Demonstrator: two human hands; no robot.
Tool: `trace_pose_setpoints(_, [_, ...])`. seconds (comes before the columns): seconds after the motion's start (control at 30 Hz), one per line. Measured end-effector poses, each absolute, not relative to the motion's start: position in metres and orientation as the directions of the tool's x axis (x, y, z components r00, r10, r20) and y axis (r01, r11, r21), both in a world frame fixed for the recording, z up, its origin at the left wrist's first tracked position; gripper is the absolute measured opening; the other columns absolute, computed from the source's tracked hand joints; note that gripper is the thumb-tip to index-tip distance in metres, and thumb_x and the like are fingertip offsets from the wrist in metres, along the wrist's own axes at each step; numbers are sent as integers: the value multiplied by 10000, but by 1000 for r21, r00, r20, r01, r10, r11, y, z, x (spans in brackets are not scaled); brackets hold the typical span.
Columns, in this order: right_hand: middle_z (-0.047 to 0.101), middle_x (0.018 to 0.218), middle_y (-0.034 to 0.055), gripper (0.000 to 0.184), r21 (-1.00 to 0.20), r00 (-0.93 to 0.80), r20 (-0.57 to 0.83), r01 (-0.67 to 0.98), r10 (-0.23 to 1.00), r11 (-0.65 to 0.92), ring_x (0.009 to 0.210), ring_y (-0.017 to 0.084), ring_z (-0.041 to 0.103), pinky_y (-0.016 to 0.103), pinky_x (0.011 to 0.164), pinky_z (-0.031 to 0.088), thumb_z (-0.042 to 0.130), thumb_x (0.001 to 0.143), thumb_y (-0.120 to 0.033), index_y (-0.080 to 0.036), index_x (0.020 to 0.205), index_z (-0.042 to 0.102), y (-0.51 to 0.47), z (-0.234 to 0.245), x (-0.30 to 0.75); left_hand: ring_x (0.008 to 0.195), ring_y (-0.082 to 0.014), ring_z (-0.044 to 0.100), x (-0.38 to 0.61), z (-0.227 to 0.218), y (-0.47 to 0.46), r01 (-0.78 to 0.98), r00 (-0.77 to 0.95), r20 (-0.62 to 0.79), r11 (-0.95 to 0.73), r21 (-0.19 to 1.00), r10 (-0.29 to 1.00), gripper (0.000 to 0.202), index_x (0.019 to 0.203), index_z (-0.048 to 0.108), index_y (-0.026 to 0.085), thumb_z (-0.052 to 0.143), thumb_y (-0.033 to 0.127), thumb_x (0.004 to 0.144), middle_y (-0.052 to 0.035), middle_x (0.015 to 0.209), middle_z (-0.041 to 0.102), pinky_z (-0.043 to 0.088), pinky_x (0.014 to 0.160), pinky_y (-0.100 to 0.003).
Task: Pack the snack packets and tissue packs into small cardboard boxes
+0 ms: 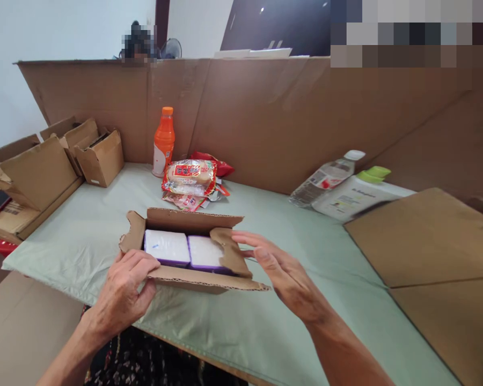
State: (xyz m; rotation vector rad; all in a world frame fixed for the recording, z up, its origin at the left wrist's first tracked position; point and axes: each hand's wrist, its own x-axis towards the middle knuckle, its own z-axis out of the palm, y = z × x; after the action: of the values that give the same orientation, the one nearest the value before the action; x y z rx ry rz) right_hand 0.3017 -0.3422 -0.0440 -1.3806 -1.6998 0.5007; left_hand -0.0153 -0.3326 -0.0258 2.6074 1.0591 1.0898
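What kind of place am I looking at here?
Probably an ordinary indoor room with a makeshift work table: pale green cloth covers the tabletop, a cardboard wall stands along its far side, and an open carton sits on the cloth.

Surface: pale green cloth, matt, softly wrinkled.
Open carton, near the front edge: matt brown corrugated cardboard, its cut rims rough.
Two packs, inside it: smooth white tops with a plastic-like sheen.
Orange bottle, far edge: smooth, glossy plastic.
Snack bags, beside it: crinkled plastic film, very shiny.
Clear bottle, far edge, towards the right: thin see-through plastic, glossy.
White bottle, beside that: smooth opaque plastic, softly shiny; green cap, smooth plastic.
Tall panel, along the far edge: matt brown cardboard, creased.
Small boxes, left edge: plain matt cardboard.
Folded board, right edge: smooth matt cardboard.
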Motion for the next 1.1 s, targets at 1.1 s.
trace_pose_setpoints(1.1, [667,1388,78,416,-776,-80,479,427,874,464,1330,304,589,473,1063,529,524,1004,-512,-311,1347,646,-354,-74,305,1081,-206,684,-5,-38,-325,494,365,627,-714,497,688,566,1468,422,208,592,178,928,-115,1218,664,589,960,-367])
